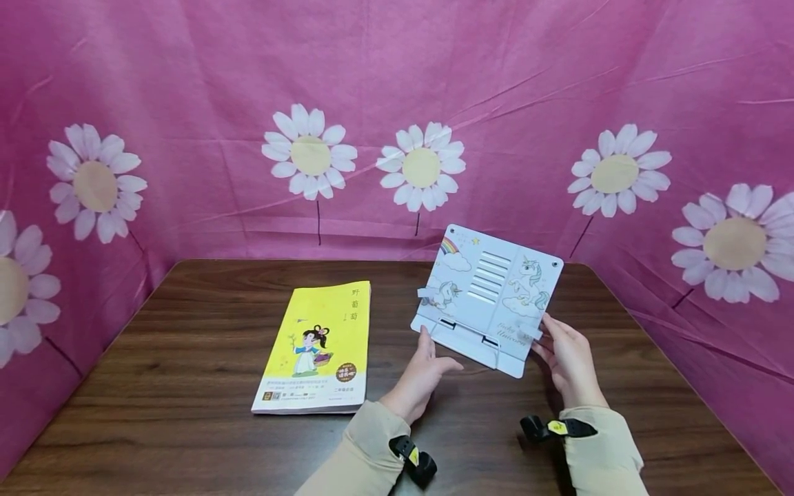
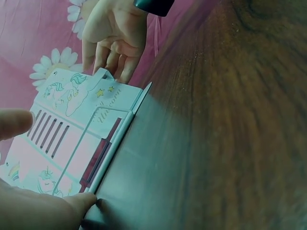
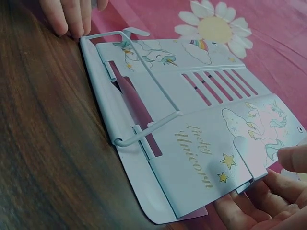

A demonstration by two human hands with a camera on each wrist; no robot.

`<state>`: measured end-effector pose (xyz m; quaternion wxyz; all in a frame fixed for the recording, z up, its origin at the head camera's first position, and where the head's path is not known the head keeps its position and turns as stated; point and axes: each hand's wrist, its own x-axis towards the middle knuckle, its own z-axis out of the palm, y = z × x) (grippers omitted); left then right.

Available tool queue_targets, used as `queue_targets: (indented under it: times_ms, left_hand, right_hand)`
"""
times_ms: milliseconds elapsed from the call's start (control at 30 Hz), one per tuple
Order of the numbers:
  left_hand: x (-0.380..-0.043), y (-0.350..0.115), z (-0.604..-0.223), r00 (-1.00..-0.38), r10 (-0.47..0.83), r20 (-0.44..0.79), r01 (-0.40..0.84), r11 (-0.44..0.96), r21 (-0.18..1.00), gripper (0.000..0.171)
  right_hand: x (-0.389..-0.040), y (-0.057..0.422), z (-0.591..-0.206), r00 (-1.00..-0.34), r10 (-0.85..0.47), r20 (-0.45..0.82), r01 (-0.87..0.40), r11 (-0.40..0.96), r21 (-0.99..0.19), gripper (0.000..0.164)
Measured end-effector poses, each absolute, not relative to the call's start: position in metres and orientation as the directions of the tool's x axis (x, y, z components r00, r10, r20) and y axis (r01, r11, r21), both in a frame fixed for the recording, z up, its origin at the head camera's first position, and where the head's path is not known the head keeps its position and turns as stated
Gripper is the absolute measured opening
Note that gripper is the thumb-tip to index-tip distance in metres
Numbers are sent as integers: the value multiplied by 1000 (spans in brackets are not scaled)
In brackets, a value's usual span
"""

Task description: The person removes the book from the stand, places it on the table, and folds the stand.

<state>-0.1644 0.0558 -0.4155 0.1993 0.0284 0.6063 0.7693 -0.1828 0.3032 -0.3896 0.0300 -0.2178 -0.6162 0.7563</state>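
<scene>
A white metal book stand (image 1: 477, 296) with unicorn drawings, slots and a wire holder leans back, turned at an angle, on the brown table. My left hand (image 1: 418, 382) is at its lower left corner, fingers touching the bottom edge and the thumb (image 2: 17, 123) held apart. At the right edge, beside the side clip (image 3: 250, 160), my right hand (image 1: 567, 358) grips the stand with its fingers (image 3: 261, 201) curled behind the panel. A yellow book (image 1: 316, 351) with a cartoon girl on its cover lies flat to the left of my left hand.
The wooden table (image 1: 186, 358) runs back to a pink cloth (image 1: 496, 83) printed with white daisies, which hangs behind it and at both sides. Black straps with small devices (image 1: 414, 458) circle both sleeves.
</scene>
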Motion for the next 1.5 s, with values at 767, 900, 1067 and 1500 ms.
queue_targets:
  times_ms: [767,900,1067,1500]
  left_hand:
    - [-171,53,-416,-928,327,-177,-256,-216,942,108]
    - [-172,52,-415,-931,318,-179,-255,-215,943,108]
    - [-174,53,-416,-933,307,-188,-261,-219,940,108]
    - [-182,55,-416,-940,273,-203,-254,-167,953,111]
  right_hand:
    - [-168,299,-387,-939,238,-248,213,-162,-963,11]
    - [-164,299,-387,-941,232,-247,219,-139,-966,19]
    - [-157,298,-388,-949,208,-237,216,-121,-969,23]
    - [-141,292,-392,-963,157,-217,195,-141,-970,9]
